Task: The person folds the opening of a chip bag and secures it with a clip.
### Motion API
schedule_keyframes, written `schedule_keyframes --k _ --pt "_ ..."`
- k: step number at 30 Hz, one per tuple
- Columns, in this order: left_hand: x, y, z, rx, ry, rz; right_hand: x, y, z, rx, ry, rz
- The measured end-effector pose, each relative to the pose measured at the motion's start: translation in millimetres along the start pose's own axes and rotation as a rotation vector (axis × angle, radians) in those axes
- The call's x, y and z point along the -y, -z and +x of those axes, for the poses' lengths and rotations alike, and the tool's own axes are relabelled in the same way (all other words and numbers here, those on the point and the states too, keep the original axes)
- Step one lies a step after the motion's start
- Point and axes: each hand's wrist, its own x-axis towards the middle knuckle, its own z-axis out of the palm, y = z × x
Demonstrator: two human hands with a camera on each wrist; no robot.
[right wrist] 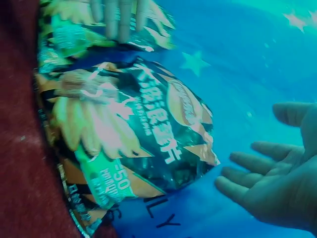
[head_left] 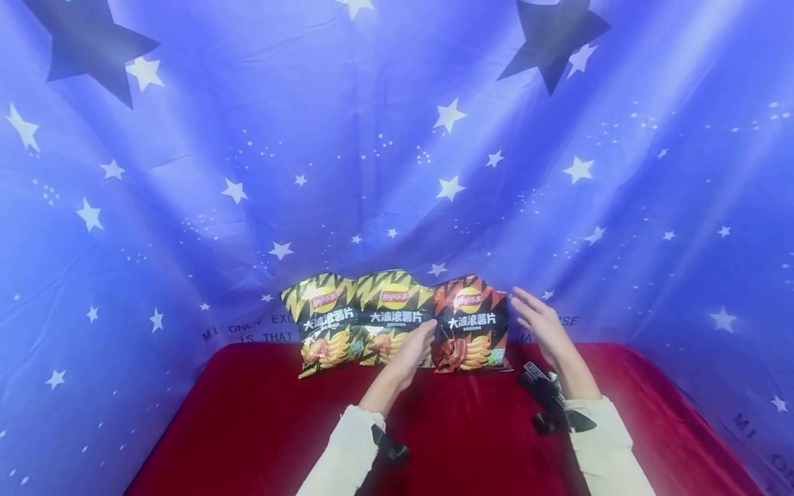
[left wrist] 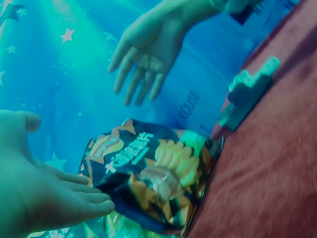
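Observation:
Three Lay's chip bags stand upright in a row at the back of the red cloth. The red-and-black chip bag [head_left: 469, 331] is at the right end, between my two hands. My left hand [head_left: 412, 350], fingers straight, is at its left side and overlaps the middle yellow-and-black chip bag [head_left: 387, 303]. On the other side, my right hand [head_left: 541, 327] is held with fingers extended, palm facing the bag; a gap shows between them in the right wrist view. The left yellow-and-black chip bag [head_left: 324, 320] leans close against the middle one. Neither hand holds anything.
A red velvet cloth [head_left: 298, 427] covers the table. Behind and around it hangs a blue curtain [head_left: 347, 138] printed with stars and lettering. Black wrist-camera mounts [head_left: 546, 393] sit on the wrists, over pale sleeves [head_left: 611, 448].

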Motion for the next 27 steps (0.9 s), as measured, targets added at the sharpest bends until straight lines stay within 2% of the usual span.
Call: schedule_keyframes --k 4,11,16,21,27 --pt "0.3 -6.7 5.7 -0.037 0.006 -0.047 -3 9.1 9 0.018 -0.075 0.083" --pt "1.0 -15.0 15.2 -0.049 0.067 -0.031 -8 16.8 14 0.022 -0.154 0.087" --pt "0.3 -19.4 22.0 -0.054 0.109 0.014 -10 20.7 17 0.046 -0.185 0.09" --pt "2.5 -23.8 28.8 -0.064 0.115 0.108 -15 23.5 23 0.067 -0.223 0.1" --pt "8.4 -31.2 33.4 -0.131 0.103 0.147 -25 18.7 28 0.019 -0.24 0.066"
